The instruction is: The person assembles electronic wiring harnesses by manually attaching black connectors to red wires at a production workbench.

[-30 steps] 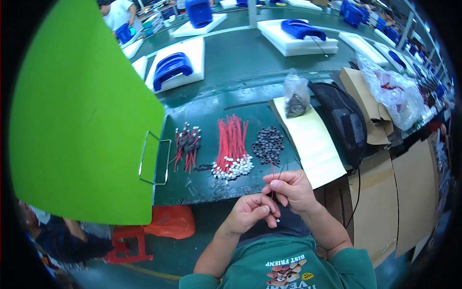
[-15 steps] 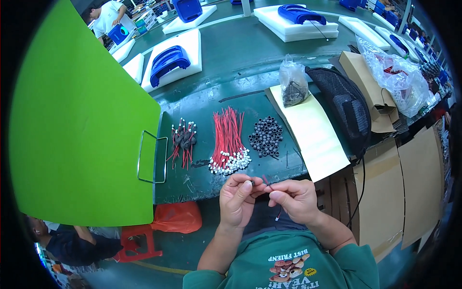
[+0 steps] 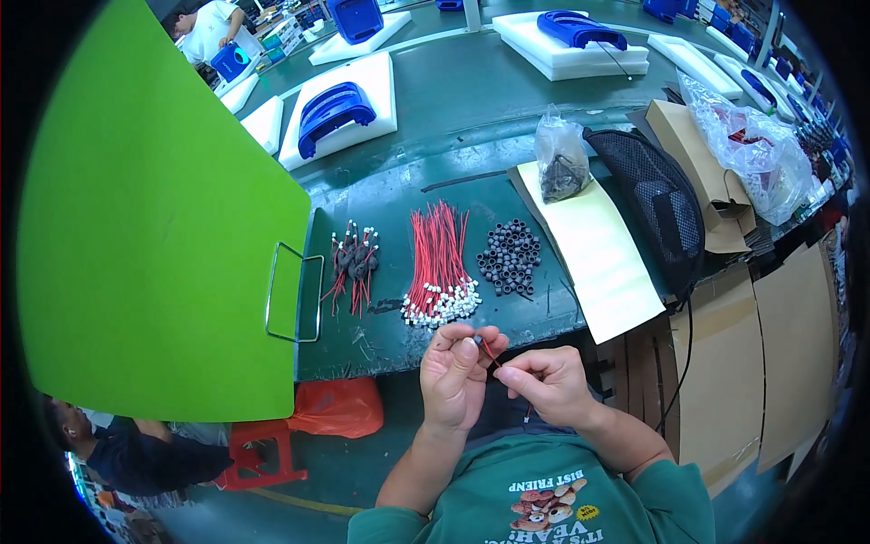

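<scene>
In front of my body, at the bench's near edge, my left hand (image 3: 453, 381) pinches a small dark ring-shaped piece between thumb and forefinger. A thin red and dark wire (image 3: 492, 355) runs from that piece to my right hand (image 3: 551, 385), whose thumb and fingertips are closed on it. The wire's tail hangs below my right hand, with a small white connector (image 3: 527, 418). Just beyond my hands lies a bundle of red wires (image 3: 439, 240) with white connectors at the near end. Right of it is a pile of dark grey rings (image 3: 509, 254); to its left sit wires with black lumps (image 3: 356, 263).
A green panel (image 3: 163, 236) with a metal handle (image 3: 270, 295) bounds the left side. On the right lie yellow paper (image 3: 612, 263), a bag of dark pieces (image 3: 562, 163), a black mesh pouch (image 3: 657, 199) and cardboard (image 3: 716, 363). Blue shells (image 3: 335, 116) rest on white foam beyond.
My right hand has shifted slightly down and away from my left, and more red wire shows between them. The whole view has shifted slightly.
</scene>
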A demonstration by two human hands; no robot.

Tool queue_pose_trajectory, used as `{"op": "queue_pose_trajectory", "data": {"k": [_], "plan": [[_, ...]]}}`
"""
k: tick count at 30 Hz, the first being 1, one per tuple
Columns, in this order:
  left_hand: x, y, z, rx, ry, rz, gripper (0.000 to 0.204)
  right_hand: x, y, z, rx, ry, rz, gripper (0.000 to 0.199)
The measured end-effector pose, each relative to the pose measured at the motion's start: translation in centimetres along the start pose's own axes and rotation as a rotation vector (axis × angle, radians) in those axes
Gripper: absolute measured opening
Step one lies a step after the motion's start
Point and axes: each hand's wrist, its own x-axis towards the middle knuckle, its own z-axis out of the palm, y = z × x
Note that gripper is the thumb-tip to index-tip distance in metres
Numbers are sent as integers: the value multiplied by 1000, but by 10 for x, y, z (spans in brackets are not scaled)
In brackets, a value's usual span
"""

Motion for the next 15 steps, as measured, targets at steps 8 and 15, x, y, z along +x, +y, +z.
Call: {"op": "queue_pose_trajectory", "data": {"k": [8,15], "plan": [[-1,-1,0,17,33,-15,27,-2,-7,3,-60,-38,-53,11],[-2,-1,1,56,-9,-48,22,2,-2,1,72,9,30,12]]}}
